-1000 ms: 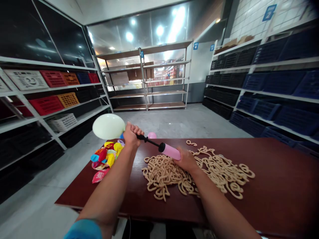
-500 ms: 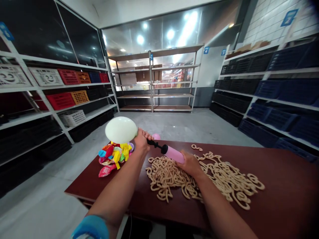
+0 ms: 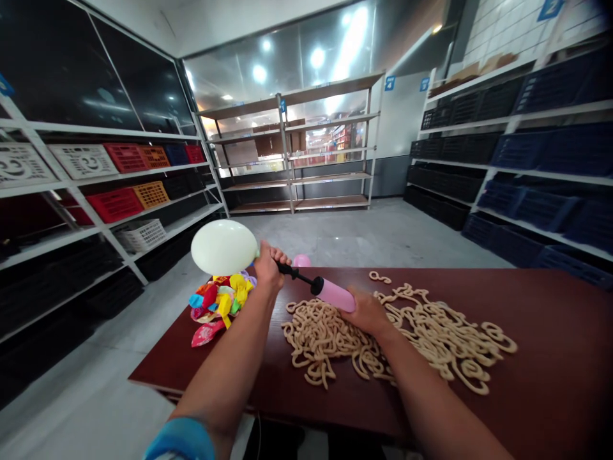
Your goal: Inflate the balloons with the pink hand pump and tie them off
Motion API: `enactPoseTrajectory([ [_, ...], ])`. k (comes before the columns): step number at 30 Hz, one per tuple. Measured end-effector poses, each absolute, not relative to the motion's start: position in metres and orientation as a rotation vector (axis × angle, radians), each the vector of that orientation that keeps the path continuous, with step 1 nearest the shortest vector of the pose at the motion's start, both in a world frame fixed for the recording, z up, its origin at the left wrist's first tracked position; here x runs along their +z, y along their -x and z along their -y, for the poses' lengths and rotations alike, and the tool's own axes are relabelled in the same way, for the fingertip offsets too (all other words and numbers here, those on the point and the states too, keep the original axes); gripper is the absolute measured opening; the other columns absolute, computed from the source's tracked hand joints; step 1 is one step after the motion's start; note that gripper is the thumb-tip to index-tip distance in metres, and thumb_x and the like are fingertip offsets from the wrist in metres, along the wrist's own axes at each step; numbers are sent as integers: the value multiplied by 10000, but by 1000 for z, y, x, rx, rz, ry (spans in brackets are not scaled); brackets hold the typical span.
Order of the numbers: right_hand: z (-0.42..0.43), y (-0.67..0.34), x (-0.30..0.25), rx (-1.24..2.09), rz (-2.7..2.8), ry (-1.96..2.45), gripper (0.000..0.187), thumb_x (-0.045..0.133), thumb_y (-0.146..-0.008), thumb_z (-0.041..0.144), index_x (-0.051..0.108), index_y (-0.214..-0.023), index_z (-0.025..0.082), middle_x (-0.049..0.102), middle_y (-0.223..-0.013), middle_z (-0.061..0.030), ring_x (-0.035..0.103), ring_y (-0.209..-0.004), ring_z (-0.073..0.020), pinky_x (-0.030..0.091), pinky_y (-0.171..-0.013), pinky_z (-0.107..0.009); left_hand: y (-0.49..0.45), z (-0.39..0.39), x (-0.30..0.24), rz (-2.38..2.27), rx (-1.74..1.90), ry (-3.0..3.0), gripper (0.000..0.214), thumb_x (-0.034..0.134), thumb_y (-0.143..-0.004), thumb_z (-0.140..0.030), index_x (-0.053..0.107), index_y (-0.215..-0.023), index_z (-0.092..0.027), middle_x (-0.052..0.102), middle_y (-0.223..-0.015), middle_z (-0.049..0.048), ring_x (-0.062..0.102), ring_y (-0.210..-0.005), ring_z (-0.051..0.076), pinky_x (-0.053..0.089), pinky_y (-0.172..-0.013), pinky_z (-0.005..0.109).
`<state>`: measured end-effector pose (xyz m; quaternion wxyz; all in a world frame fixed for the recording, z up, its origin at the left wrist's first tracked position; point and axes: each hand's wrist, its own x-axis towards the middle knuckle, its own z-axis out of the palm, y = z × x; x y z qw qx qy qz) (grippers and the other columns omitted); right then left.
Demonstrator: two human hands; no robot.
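Note:
My left hand (image 3: 269, 265) is closed round the black end of a balloon pump and the neck of a pale, inflated balloon (image 3: 224, 246). The balloon sticks out to the left of that hand. My right hand (image 3: 366, 311) is wrapped round the pump's pink barrel (image 3: 336, 294), and a black rod shows between barrel and left hand. Below the barrel lies a heap of tan, curled, rope-like pieces (image 3: 320, 338), with more spread to the right. Limp coloured balloons (image 3: 223, 300) are piled under the inflated one.
The dark red-brown table (image 3: 268, 383) spans the front. A pink balloon (image 3: 301, 260) shows just past its far edge. Shelves with red crates (image 3: 115, 202) stand left, shelves with blue crates (image 3: 550, 153) right. A mostly bare rack (image 3: 330, 203) stands at the back.
The pump has drawn out longer: more black rod shows between my hands. My left hand and the inflated balloon have shifted slightly left and up. The camera view has tilted a little.

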<state>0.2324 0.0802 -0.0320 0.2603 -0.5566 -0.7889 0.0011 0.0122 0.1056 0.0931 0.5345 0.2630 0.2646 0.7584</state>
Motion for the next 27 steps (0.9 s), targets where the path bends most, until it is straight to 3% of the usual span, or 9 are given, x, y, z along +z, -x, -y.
enactPoseTrajectory([
  [4,-78,-229,-31,-30,2181,1470,282,595,-671,366,498,-884,208,622,-781,-28,575,-706,-176,327,-599,-251,-28,-106,63,-632,1800,-620,375,504,-769,-490,359,-611,-183,340,-477,-57,357,-376,62,334,-400,208],
  [7,-78,-229,-31,-54,2183,1468,275,594,-668,358,494,-878,209,622,-770,-24,574,-699,-176,325,-595,-250,-30,-106,55,-647,1877,-674,191,510,-776,-376,438,-817,-205,495,-610,-29,393,-381,64,360,-410,222],
  [12,-78,-228,-31,-88,2181,1460,266,590,-671,354,495,-872,207,620,-770,-27,570,-698,-178,322,-597,-253,-25,-107,53,-691,1903,-575,333,538,-678,-190,373,-957,-265,579,-820,1,499,-445,90,350,-407,209],
  [16,-78,-228,-28,-101,2185,1446,260,592,-672,361,503,-857,204,617,-779,-31,567,-718,-183,322,-614,-257,-22,-108,51,-725,1875,-458,322,502,-615,-124,433,-917,-214,588,-853,39,579,-556,138,349,-408,204],
  [21,-79,-230,-29,-129,2173,1460,263,599,-668,344,510,-871,202,618,-799,-34,561,-723,-182,319,-629,-262,-20,-107,52,-768,1733,-523,101,468,-605,-124,514,-694,-126,609,-722,88,588,-587,151,379,-447,210],
  [24,-80,-230,-31,-110,2168,1450,261,594,-671,330,510,-882,202,621,-806,-36,560,-725,-181,324,-637,-262,-19,-104,56,-776,1705,-578,28,457,-603,-124,454,-590,-148,540,-551,30,569,-538,155,420,-495,254],
  [27,-79,-228,-31,-83,2149,1434,277,596,-663,311,513,-903,201,621,-817,-38,560,-745,-184,332,-654,-262,-20,-101,64,-682,1711,-665,103,439,-622,-125,381,-551,-172,348,-419,-47,470,-418,119,404,-474,257],
])
